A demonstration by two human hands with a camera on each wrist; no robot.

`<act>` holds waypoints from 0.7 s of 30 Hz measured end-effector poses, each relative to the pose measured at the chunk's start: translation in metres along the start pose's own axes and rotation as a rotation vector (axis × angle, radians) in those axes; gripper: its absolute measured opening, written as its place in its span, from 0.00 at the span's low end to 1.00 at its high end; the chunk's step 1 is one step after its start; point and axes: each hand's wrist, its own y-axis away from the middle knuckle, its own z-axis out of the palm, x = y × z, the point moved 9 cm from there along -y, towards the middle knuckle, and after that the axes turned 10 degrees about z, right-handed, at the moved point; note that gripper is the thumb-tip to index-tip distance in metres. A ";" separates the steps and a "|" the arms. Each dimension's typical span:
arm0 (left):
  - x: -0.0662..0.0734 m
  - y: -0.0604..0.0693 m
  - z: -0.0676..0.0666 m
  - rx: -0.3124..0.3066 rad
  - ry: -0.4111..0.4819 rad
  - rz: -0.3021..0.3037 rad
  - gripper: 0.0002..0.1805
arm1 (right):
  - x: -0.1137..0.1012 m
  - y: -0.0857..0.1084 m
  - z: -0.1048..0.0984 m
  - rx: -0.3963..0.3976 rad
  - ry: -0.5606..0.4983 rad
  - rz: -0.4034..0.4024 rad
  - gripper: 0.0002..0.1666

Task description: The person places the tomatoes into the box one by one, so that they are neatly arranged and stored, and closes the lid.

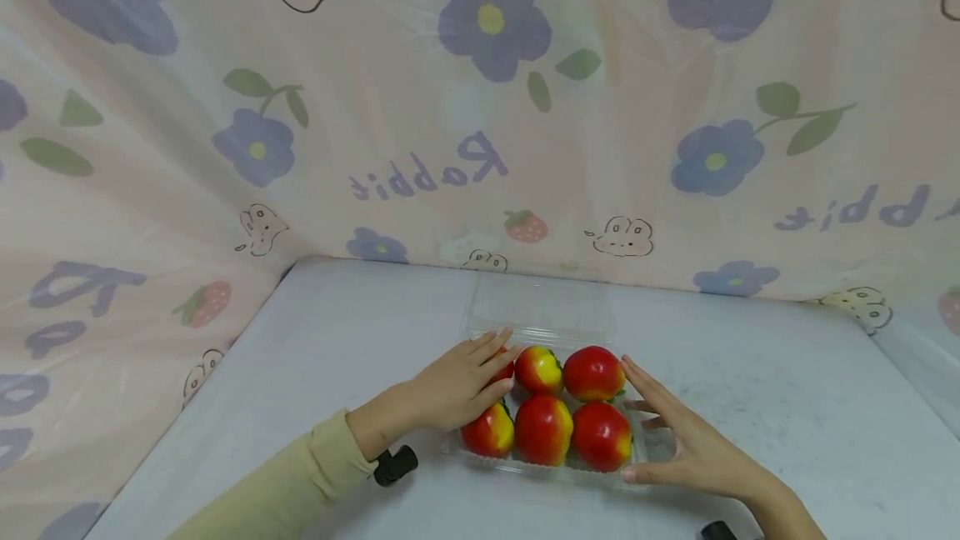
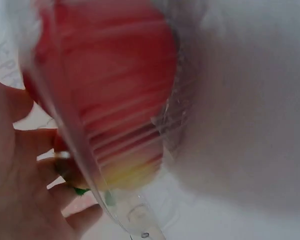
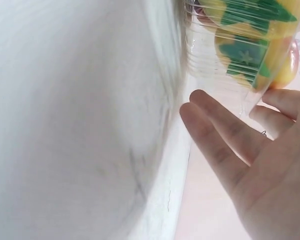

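Observation:
Several glossy red-and-yellow fruits with green leafy ends, such as the front middle fruit, sit in two rows in a clear plastic clamshell box. The box's transparent lid lies folded back behind it. My left hand rests over the left-side fruits with fingers extended, partly hiding the back left one. At the box's right side is my right hand, fingers spread and fairly straight, near the right-hand fruits. In the right wrist view, two fingertips stand apart from the ribbed box wall.
The box stands on a white-covered table. A patterned curtain with flowers and rabbits hangs behind and along the left. A black strap-on device is at the left wrist, and another black piece shows near the right.

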 end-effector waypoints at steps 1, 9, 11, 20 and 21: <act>-0.001 0.000 0.000 0.008 0.003 0.000 0.31 | 0.000 0.000 0.000 -0.001 0.000 -0.005 0.65; -0.002 0.007 -0.008 0.081 -0.032 0.009 0.32 | -0.004 0.003 -0.001 -0.001 -0.010 -0.083 0.64; -0.001 0.008 -0.009 0.079 -0.032 0.011 0.32 | -0.004 0.004 -0.002 0.008 -0.004 -0.091 0.64; -0.005 0.016 -0.018 0.148 -0.002 -0.014 0.34 | -0.006 0.005 -0.005 0.068 0.025 -0.129 0.62; -0.006 0.017 -0.018 0.156 -0.003 -0.016 0.34 | -0.005 0.004 -0.006 0.079 0.030 -0.129 0.62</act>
